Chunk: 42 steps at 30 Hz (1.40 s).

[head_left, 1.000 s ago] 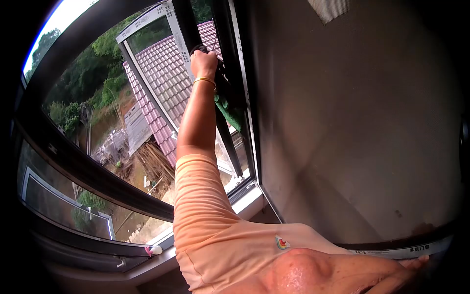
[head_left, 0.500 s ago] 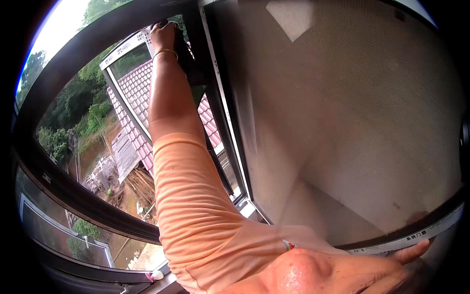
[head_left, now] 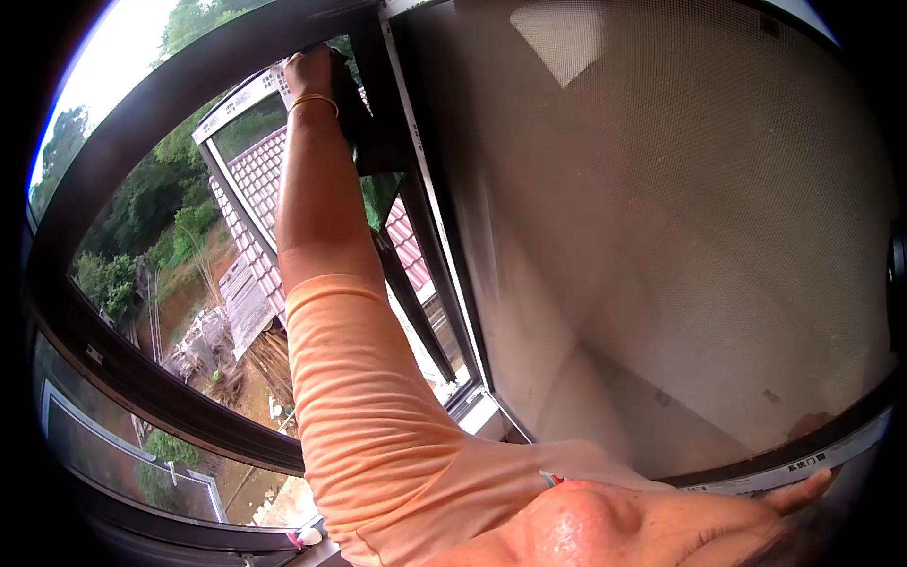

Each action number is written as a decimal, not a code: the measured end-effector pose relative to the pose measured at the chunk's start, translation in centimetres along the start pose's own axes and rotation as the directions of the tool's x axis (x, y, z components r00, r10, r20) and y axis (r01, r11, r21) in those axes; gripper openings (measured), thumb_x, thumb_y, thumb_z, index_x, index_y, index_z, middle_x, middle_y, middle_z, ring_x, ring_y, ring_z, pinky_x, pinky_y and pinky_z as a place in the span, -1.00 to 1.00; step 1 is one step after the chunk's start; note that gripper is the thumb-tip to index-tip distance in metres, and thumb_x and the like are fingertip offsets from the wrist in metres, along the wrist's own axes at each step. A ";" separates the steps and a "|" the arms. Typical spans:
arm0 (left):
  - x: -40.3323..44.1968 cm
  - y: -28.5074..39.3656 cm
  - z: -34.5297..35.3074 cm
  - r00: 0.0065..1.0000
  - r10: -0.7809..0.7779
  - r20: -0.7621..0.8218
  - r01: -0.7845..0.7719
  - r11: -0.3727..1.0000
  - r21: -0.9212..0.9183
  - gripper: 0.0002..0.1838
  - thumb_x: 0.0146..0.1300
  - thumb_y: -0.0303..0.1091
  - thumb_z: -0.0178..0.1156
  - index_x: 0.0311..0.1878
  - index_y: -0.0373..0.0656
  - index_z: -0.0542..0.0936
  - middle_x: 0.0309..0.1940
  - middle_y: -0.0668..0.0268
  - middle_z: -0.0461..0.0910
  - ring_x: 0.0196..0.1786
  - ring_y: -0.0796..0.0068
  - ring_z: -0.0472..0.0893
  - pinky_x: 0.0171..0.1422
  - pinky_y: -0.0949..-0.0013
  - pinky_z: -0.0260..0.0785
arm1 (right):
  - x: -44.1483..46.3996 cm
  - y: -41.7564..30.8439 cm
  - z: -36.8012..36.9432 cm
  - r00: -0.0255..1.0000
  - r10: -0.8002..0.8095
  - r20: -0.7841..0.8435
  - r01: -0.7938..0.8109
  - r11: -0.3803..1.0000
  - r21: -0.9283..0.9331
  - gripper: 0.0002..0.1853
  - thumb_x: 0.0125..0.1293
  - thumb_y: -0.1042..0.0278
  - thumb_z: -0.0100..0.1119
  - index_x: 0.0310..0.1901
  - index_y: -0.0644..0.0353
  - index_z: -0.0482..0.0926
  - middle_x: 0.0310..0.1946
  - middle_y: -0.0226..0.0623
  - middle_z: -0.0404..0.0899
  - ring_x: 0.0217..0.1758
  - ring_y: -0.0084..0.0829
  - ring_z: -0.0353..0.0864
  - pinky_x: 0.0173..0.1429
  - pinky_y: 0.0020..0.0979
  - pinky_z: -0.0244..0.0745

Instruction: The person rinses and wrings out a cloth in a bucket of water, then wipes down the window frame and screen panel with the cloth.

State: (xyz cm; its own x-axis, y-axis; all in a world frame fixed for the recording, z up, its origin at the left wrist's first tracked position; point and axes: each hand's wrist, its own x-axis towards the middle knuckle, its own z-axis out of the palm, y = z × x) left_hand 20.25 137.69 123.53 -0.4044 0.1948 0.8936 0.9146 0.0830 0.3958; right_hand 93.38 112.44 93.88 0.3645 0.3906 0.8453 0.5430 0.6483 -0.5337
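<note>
**Left arm raised to the upper part of an open window; progress only partly legible**

The dark-framed window (head_left: 123, 142) stands open, and the work is judged to be under way at its upper part. Contact there appears established. How much is done cannot be read: no mark separates a finished stretch from an unfinished one. A pale rail printed with small dark characters (head_left: 241, 102) lies beyond the opening, its lettering in place. What is left is equally uncertain.

The left hand (head_left: 310, 71), with a thin gold-coloured bracelet (head_left: 314, 98) at its wrist, is raised high in the opening, near the top bar. Its fingers are curled inward, apparently pinching a limp, dark piece of cloth (head_left: 354, 113), which hangs just beside the hand and wrist, on the side toward the tall, grey-brown mesh screen (head_left: 661, 236). A green, soft-looking piece of fabric (head_left: 378, 196) shows directly below the dark cloth; whether the two are joined cannot be told. The forearm runs up from a ribbed-looking, creased orange sleeve (head_left: 359, 378).

The right hand (head_left: 801, 491) shows only in part, low beside the screen's pale, printed bottom strip (head_left: 808, 461). I cannot tell whether it grips or merely rests there.
</note>
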 end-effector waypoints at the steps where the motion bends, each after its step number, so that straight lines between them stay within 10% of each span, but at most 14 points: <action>1: 0.6 -0.8 1.0 0.994 0.107 0.001 -0.106 0.991 0.081 -0.50 0.04 -0.09 0.24 0.01 -0.20 0.66 0.04 -0.01 0.65 0.12 0.04 0.61 0.21 0.21 0.39 | -0.1 0.0 -0.1 1.000 0.012 -0.001 -0.012 1.000 0.002 -0.47 0.57 -0.05 -0.39 0.26 0.27 0.16 0.08 0.08 0.28 0.08 -0.10 0.39 0.06 -0.22 0.43; 5: -1.3 2.1 -1.4 0.996 -0.084 -0.019 0.085 0.996 0.018 -0.50 0.05 -0.12 0.21 0.00 -0.25 0.65 0.07 -0.04 0.62 0.13 0.05 0.60 0.20 0.23 0.38 | -0.6 0.0 -0.4 0.996 0.076 -0.049 -0.073 0.996 0.060 -0.47 0.57 -0.07 -0.38 0.18 0.29 0.22 0.01 0.01 0.31 0.01 -0.17 0.38 -0.01 -0.25 0.38; 10: -0.4 0.4 -2.1 0.914 -0.171 0.367 0.093 0.971 0.219 -0.47 0.00 -0.17 0.11 -0.01 -0.33 0.66 0.07 -0.15 0.61 0.23 -0.08 0.55 0.30 0.16 0.36 | -1.2 -1.0 -0.8 0.904 0.300 -0.305 -0.226 0.940 0.255 -0.46 0.56 -0.10 -0.36 0.09 0.32 0.29 -0.09 -0.08 0.33 -0.09 -0.26 0.36 -0.08 -0.29 0.32; 11: -2.3 1.4 -2.8 0.935 -0.156 0.317 0.086 0.971 0.223 -0.50 -0.02 -0.19 0.11 -0.08 -0.34 0.68 0.03 -0.14 0.63 0.17 -0.07 0.59 0.28 0.16 0.39 | -2.0 1.1 -2.5 0.985 0.174 -0.007 -0.168 0.959 0.229 -0.31 0.58 -0.13 -0.49 0.46 0.31 0.10 0.40 0.10 0.22 0.44 -0.10 0.33 0.42 -0.12 0.39; 14: -7.0 2.8 -3.5 0.938 -0.195 0.287 0.126 0.962 0.242 -0.52 -0.01 -0.21 0.10 -0.06 -0.31 0.68 -0.01 -0.15 0.64 0.13 -0.07 0.62 0.27 0.17 0.40 | -1.7 -0.4 -0.3 0.948 0.276 -0.160 -0.223 0.931 0.288 -0.28 0.56 -0.16 -0.51 0.45 0.32 0.15 0.44 0.00 0.21 0.46 -0.21 0.28 0.47 -0.16 0.30; 28: -30.5 -4.1 0.3 0.855 -0.441 0.272 0.292 0.843 0.451 -0.43 0.21 -0.11 0.10 0.21 -0.28 0.45 0.06 -0.16 0.57 0.12 -0.16 0.59 0.24 0.00 0.43 | -0.3 0.2 -2.7 0.990 0.100 0.094 -0.109 0.989 0.098 -0.22 0.47 -0.24 -0.33 0.30 0.44 0.32 0.13 -0.05 0.46 0.13 -0.28 0.51 0.07 -0.36 0.49; 32: -34.6 -8.2 -0.3 0.860 -0.443 0.252 0.359 0.878 0.316 -0.55 0.14 -0.14 0.10 -0.04 -0.32 0.60 -0.12 -0.16 0.65 0.06 -0.11 0.63 0.20 0.00 0.44 | 0.0 0.0 -2.2 0.996 0.061 0.072 -0.068 0.993 0.099 -0.22 0.45 -0.24 -0.28 0.25 0.49 0.35 0.02 -0.04 0.51 -0.01 -0.30 0.57 -0.08 -0.41 0.53; 35: -38.1 -9.0 -3.4 0.888 -0.406 0.219 0.434 0.896 -0.098 -0.65 0.12 -0.30 0.16 -0.08 -0.32 0.59 -0.21 0.00 0.69 -0.17 0.07 0.68 -0.01 0.17 0.50 | 0.5 -0.5 -1.2 0.999 0.031 0.013 -0.033 0.994 0.105 -0.22 0.45 -0.21 -0.23 0.25 0.52 0.33 0.01 -0.01 0.52 -0.02 -0.29 0.58 -0.07 -0.40 0.54; 37: -42.9 -7.7 -5.8 0.837 -0.417 0.355 0.548 0.617 -0.565 -0.73 0.14 -0.46 0.15 -0.07 -0.28 0.57 -0.28 0.28 0.64 -0.31 0.44 0.60 -0.17 0.38 0.46 | 0.4 0.8 -2.1 0.991 -0.017 0.136 -0.005 0.987 0.160 -0.22 0.45 -0.19 -0.19 0.28 0.54 0.30 0.02 0.02 0.52 0.00 -0.28 0.58 -0.04 -0.40 0.56; 42: -57.2 1.3 -15.1 0.728 -0.525 0.440 0.678 0.457 -0.576 -0.70 0.13 -0.57 0.13 -0.02 -0.27 0.57 -0.22 0.37 0.62 -0.19 0.55 0.59 -0.03 0.45 0.48 | 1.5 -0.8 -0.4 0.992 -0.075 0.098 0.054 0.978 0.201 -0.22 0.50 -0.17 -0.26 0.28 0.60 0.25 -0.10 0.09 0.57 -0.19 -0.31 0.63 -0.22 -0.44 0.59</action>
State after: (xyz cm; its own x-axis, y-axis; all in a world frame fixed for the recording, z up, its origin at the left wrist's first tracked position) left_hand 44.55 111.95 76.18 -0.7737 0.5284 0.3496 0.1423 -0.3929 0.9085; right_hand 93.81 112.24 95.54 0.2469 0.4030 0.8813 0.3989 0.7866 -0.4714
